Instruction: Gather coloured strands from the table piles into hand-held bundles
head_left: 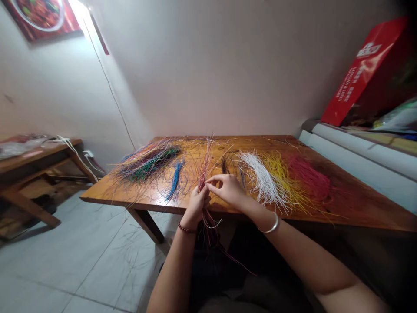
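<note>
A bundle of thin pinkish-red and white strands (204,167) stands upright at the front edge of the wooden table (182,205). Wrapped round its middle is my left hand (197,203), and loose ends hang below the fist. My right hand (226,188) touches the bundle's right side with thumb and index finger pinched together; whatever lies between those fingertips is too small to make out. Just left of the hands lies a small blue bunch (176,179). White strands (262,178) are spread to the right of my right hand.
Yellow strands (280,174) and a red-pink pile (309,177) lie at the table's right. A mixed pile with green strands (151,163) covers the left. Dark strands (224,164) lie behind my right hand. A red bag (361,71) stands at the upper right.
</note>
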A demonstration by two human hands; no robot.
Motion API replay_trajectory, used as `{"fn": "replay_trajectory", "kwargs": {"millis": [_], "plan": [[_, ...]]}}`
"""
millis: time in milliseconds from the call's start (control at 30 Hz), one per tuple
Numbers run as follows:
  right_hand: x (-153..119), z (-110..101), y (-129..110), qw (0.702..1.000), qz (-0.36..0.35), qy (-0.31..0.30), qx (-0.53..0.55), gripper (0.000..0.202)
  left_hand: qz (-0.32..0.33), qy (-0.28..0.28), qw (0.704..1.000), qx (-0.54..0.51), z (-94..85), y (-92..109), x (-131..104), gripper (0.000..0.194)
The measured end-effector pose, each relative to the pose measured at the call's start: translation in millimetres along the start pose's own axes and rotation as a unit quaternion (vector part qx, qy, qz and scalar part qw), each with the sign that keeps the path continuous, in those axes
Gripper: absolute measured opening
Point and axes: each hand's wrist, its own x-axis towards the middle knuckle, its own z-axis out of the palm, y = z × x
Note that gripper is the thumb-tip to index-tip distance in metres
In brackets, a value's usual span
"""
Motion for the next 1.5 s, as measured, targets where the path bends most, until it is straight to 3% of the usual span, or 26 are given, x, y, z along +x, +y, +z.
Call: {"fn": "replay_trajectory", "kwargs": {"millis": [100, 233, 433, 667, 800, 967, 1233, 1367, 1500], "plan": [[9, 19, 4, 0.999, 0.011, 0.035, 0.017, 0.014, 0.008, -0.002, 1.0, 0.006, -0.1, -2, 0, 0.036], [13, 17, 10, 0.996, 0.035, 0.078, 0.014, 0.009, 0.015, -0.012, 1.0, 0.017, 1.4, -5, 1, 0.034], [12, 14, 15, 0.995, 0.046, 0.088, 0.015, 0.008, 0.018, -0.024, 1.0, 0.005, 3.4, -2, -2, 0.032], [8, 16, 15, 0.993, -0.006, 0.114, 0.006, 0.015, 0.007, -0.027, 0.998, -0.057, 1.9, -3, -1, 0.032], [1, 15, 9, 0.995, -0.048, 0.072, -0.054, 0.018, 0.027, -0.014, 0.998, -0.049, 2.4, -6, -1, 0.032], [-4, 18, 9, 0.988, -0.012, 0.09, -0.127, 0.018, 0.039, 0.003, 0.999, -0.033, 2.9, -6, -1, 0.032], [11, 31, 29, 0.992, 0.067, 0.093, 0.053, 0.019, 0.037, -0.002, 0.999, -0.018, 4.7, -4, -3, 0.032], [20, 40, 43, 0.976, 0.124, 0.05, 0.169, 0.026, 0.037, -0.005, 0.999, -0.01, 5.1, -4, -3, 0.031], [23, 45, 46, 0.952, 0.163, 0.039, 0.257, 0.022, 0.037, -0.011, 0.999, -0.008, 4.7, -4, -4, 0.031]]}}
